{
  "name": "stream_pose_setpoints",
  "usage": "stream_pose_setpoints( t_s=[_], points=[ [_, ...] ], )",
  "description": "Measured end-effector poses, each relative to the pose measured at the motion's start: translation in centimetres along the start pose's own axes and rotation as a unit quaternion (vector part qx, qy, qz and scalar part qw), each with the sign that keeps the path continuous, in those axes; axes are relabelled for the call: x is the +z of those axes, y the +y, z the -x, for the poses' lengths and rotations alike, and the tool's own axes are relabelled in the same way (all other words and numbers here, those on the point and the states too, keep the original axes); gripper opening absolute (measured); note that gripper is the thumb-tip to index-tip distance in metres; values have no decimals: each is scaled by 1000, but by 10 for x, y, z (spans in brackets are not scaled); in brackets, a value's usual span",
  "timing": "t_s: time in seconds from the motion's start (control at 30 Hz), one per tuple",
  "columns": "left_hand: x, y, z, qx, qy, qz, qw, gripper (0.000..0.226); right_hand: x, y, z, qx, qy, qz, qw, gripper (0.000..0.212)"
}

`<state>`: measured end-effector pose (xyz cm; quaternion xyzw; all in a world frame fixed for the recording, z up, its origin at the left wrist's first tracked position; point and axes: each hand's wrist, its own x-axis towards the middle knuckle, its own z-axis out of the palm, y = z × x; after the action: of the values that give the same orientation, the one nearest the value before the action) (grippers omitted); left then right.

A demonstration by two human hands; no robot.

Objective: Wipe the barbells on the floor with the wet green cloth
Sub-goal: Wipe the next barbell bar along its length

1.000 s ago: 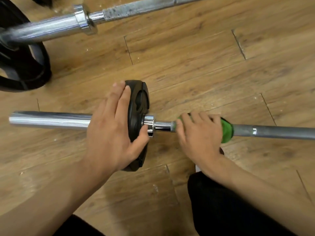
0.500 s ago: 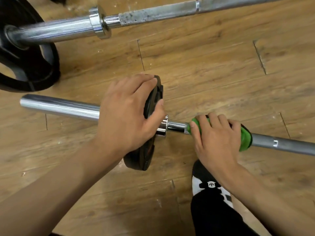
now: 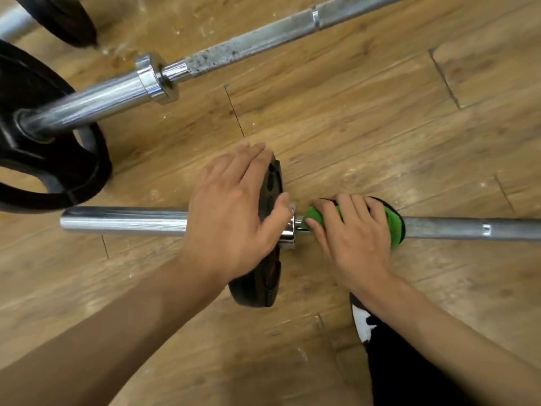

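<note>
Barbell shaft (image 3: 468,230) gripped through green cloth (image 3: 393,222) by right hand (image 3: 354,241), left hand (image 3: 231,212) clasping black plate (image 3: 263,288), thumb over rim

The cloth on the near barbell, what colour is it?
Bright green cloth, dark-edged, gripped by the right hand; head view shows it.

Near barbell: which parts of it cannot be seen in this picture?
Head view, all three.
Bar section inside the green cloth: hidden by the cloth and the right hand gripping it.
Right end of the near barbell: cut off by the right edge.
Left face of the small black plate: mostly covered by the left hand.
</note>
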<state>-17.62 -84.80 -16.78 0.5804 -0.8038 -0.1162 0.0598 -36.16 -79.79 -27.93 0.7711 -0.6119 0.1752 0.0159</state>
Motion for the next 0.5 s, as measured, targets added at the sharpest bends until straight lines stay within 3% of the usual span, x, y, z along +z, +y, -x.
stream_pose_setpoints(
  t_s=[0.2,0.33,0.5],
  points=[
    [4,-1,7,-14,38,58,997,70,-16,-23,-12,108,24,-122,986,37],
    [7,-10,13,19,24,133,991,80,-56,-47,-19,216,32,-259,941,36],
    [-4,-58,57,92,-7,176,980,84,-134,-87,-13,202,44,-246,947,39]
  ],
)
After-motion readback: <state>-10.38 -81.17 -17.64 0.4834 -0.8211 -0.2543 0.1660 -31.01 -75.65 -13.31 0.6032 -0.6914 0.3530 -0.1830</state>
